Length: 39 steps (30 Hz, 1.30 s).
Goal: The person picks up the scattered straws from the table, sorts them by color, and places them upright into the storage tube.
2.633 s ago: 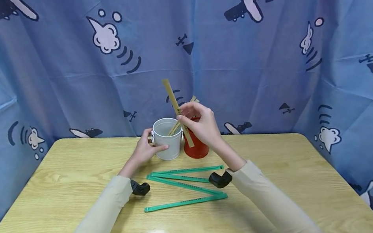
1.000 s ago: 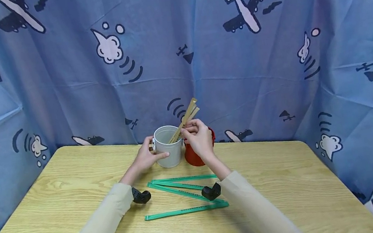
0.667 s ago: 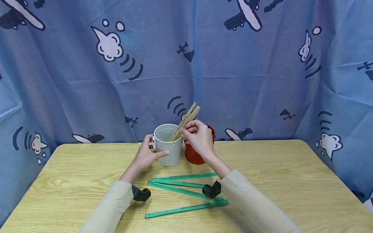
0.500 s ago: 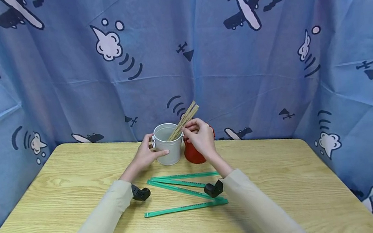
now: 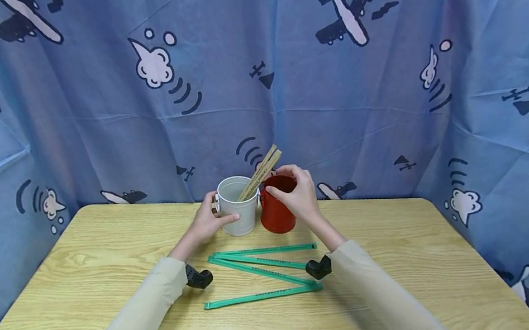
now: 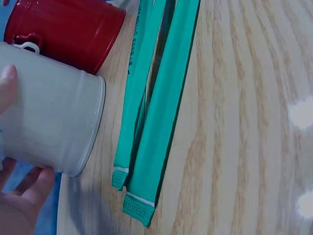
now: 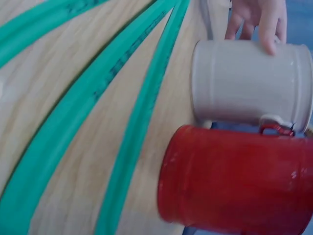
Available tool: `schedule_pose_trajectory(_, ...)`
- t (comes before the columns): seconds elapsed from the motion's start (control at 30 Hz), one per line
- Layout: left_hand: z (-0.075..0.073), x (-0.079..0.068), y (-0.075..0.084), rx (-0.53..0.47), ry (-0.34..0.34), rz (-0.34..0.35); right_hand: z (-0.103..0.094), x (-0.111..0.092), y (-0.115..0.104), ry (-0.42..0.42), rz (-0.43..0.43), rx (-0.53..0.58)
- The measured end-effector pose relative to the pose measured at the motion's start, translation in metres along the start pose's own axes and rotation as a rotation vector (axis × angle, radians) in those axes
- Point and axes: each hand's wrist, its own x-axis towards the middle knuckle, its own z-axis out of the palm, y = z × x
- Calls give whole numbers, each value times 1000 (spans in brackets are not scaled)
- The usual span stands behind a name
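In the head view my left hand (image 5: 205, 219) grips a white bucket (image 5: 240, 219) from its left side, thumb across the front. Several slim tan wrapped sticks (image 5: 263, 174), like chopsticks in paper sleeves, lean in it toward the right, upper ends above the rim. Beside it stands a red bucket (image 5: 277, 217). Over its rim is my right hand (image 5: 300, 195), thumb and fingers apart, with no stick between them. The left wrist view shows my left fingers at the white bucket (image 6: 54, 112). My right hand is outside the right wrist view, where the red bucket (image 7: 234, 181) shows large.
Several long green printed packets (image 5: 262, 296) lie in a zigzag on the wooden table (image 5: 119, 253), in front of the buckets. A blue curtain (image 5: 206, 38) with airplane prints hangs close behind the table's back edge. Black wrist devices (image 5: 199, 277) sit below both hands.
My right hand lowered a tan wrapped stick into the white bucket among the others, let it go and moved right over the red bucket. My left hand kept its grip on the white bucket.
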Motion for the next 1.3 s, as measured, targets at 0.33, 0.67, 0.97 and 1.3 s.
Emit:
schedule_pose_trajectory(0.33,4,-5,1,46,9,7,-13,-4,29,-107,175,-11)
schedule_pose_trajectory(0.67,3,-12,5,108,34,-17,-16,-7,51,-332,305,147)
schedule_pose_trajectory(0.97,-6,-27,22,168,35,-59,-13,-6,58,-360,313,181)
schedule_pose_trajectory(1.3,-16,-43,31,296,-12,-56,-14,-9,54,-322,297,186)
